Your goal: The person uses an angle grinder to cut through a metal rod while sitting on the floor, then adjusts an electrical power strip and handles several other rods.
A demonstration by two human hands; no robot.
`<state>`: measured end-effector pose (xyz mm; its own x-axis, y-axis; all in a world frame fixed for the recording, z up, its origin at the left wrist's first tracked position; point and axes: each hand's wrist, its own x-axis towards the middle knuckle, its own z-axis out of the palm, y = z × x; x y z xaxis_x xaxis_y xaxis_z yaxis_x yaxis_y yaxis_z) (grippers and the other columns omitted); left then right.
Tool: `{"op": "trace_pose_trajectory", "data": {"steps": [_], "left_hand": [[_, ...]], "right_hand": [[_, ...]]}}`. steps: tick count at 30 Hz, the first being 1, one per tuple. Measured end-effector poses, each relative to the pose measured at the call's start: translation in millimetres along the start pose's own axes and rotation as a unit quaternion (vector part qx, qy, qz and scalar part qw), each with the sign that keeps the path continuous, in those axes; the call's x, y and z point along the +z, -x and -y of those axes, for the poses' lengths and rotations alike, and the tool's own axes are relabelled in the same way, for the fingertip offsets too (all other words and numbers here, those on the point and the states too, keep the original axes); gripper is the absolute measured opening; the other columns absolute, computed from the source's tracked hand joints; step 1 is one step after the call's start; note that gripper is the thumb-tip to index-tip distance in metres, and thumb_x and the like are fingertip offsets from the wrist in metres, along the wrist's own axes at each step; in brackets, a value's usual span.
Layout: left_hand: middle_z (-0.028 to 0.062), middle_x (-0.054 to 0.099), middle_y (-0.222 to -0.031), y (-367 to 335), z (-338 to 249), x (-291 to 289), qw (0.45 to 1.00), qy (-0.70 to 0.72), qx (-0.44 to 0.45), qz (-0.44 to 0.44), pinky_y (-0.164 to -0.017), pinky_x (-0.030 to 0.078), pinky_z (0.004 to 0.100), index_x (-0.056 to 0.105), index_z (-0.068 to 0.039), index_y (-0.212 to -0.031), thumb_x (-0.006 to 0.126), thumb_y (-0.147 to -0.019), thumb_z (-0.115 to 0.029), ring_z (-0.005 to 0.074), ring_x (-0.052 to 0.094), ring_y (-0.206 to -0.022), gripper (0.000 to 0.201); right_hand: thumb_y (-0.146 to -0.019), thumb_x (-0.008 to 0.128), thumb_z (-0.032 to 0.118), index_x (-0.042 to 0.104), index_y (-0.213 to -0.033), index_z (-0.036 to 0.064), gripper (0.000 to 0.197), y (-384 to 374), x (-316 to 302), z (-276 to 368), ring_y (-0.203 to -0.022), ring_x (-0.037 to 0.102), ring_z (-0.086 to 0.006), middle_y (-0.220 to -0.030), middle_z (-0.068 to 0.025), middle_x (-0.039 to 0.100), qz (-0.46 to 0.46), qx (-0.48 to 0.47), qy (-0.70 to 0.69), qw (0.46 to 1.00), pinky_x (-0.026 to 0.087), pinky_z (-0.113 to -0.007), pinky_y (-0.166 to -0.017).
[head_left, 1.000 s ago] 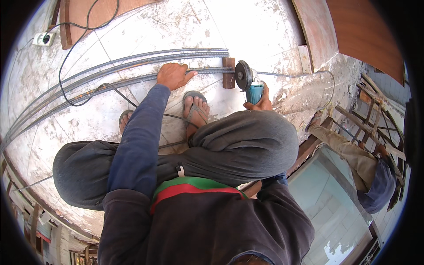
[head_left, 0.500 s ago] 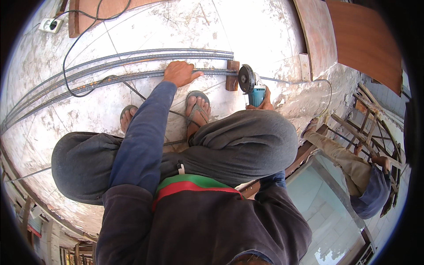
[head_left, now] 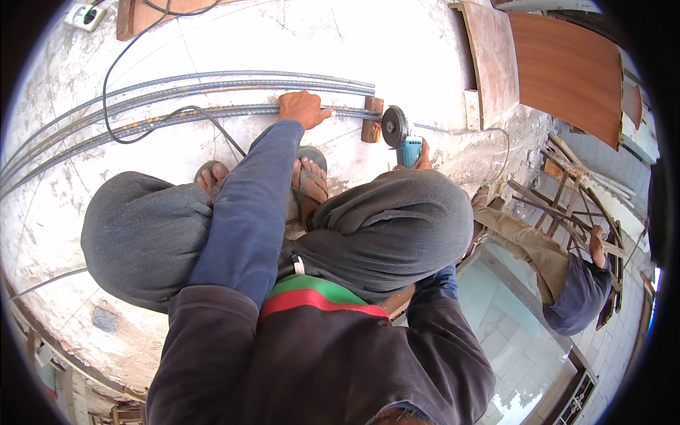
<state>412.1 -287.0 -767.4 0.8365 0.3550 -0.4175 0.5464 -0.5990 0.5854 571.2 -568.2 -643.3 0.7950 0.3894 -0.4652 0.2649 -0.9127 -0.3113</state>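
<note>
Several ribbed steel reinforcing bars (head_left: 234, 88) lie in two bundles across the floor, curving away to the left. My left hand (head_left: 303, 109) is closed over the nearer bundle, its thumb pointing right. Beneath the bars' right ends sits a small brown wooden block (head_left: 372, 130). Just right of the block, my right hand (head_left: 423, 157) grips a teal angle grinder (head_left: 409, 150), partly hidden behind my knee. The grinder's dark disc (head_left: 394, 127) stands upright close to the ends of the nearer bars. Whether disc and steel touch, I cannot tell.
A black cable (head_left: 106, 92) loops over the bars from a white socket (head_left: 85, 17). Brown boards (head_left: 567, 78) lean at upper right. To the right, another person (head_left: 577, 294) bends beside a wooden frame (head_left: 567, 205). My sandalled feet (head_left: 312, 180) are near the bars.
My left hand has slid a little right along the bars, toward the block. The grinder stays almost where it was. The view has shifted slightly, and the other person's arm has moved.
</note>
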Motion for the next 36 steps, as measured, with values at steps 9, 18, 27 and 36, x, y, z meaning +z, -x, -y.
{"op": "trace_pose_trajectory", "data": {"steps": [9, 18, 27, 36], "left_hand": [[0.0112, 0.074, -0.094, 8.1, -5.2, -17.5, 0.997, 0.01, -0.044, 0.064, -0.086, 0.043, 0.0488, 0.074, -0.01, -0.1, 0.062, -0.087, -0.058, 0.0279, 0.069, -0.093, 0.051], [0.0154, 0.072, -0.085, 10.9, 18.9, -17.5, 0.999, -0.015, 0.008, 0.046, -0.077, 0.052, 0.0462, 0.075, -0.004, -0.091, 0.06, -0.088, -0.06, 0.0323, 0.069, -0.086, 0.058], [0.0178, 0.068, -0.076, 11.8, 15.5, -20.1, 0.997, -0.035, 0.046, 0.048, -0.072, 0.051, 0.0493, 0.072, -0.002, -0.083, 0.053, -0.091, -0.062, 0.0339, 0.067, -0.078, 0.064], [0.0182, 0.067, -0.073, 15.9, 26.0, -12.7, 0.998, -0.032, 0.055, 0.01, -0.073, 0.05, 0.0493, 0.072, -0.001, -0.083, 0.054, -0.09, -0.061, 0.0351, 0.067, -0.076, 0.062]], "right_hand": [[-0.066, 0.078, 0.008, 0.022, -0.152, 0.0122, 0.102, 7.5, -7.3, 29.2, -0.101, 0.067, -0.0409, -0.11, -0.0286, 0.066, -0.006, 0.022, 0.062, 0.998, 0.054, -0.045, -0.087], [-0.066, 0.077, 0.008, 0.02, -0.151, 0.0129, 0.102, 4.3, -8.5, 27.4, -0.103, 0.066, -0.0402, -0.113, -0.0268, 0.065, 0.018, 0.006, 0.032, 0.999, 0.053, -0.045, -0.089], [-0.065, 0.084, 0.016, 0.02, -0.151, 0.0245, 0.108, -11.2, -8.3, -6.5, -0.104, 0.067, -0.0395, -0.11, -0.0251, 0.067, 0.028, 0.056, 0.072, 0.995, 0.053, -0.047, -0.087], [-0.061, 0.089, 0.017, 0.02, -0.151, 0.0249, 0.114, -20.2, 4.0, -10.2, -0.101, 0.068, -0.0373, -0.109, -0.0219, 0.068, 0.003, 0.026, 0.075, 0.997, 0.054, -0.045, -0.084]]}}
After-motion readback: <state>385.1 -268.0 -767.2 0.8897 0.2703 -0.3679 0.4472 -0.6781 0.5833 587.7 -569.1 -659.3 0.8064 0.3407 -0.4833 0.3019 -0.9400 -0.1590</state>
